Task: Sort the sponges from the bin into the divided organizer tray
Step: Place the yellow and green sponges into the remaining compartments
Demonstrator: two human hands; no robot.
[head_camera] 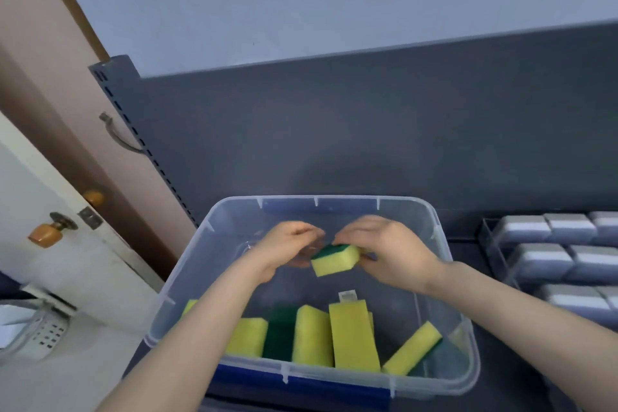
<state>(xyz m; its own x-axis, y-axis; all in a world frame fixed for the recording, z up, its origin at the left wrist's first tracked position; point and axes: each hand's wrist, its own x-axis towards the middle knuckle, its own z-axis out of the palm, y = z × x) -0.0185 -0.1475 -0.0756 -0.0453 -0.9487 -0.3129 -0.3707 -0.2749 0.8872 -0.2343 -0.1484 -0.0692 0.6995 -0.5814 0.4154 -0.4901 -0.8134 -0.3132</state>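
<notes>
Pick step: sponge (335, 260) held above bin (347, 198).
Right hand (394, 251) pinched it; left hand (284, 246) curled beside, grip unclear. Next probably: carry right to organizer tray (488, 234).

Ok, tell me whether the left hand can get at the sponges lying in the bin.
Probably yes: the left hand hovers inside the open bin, and the sponges lie uncovered below it.

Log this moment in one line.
right hand: pinches yellow-green sponge above bin | left hand: beside sponge, grip unclear | organizer tray: grey sponges
</notes>
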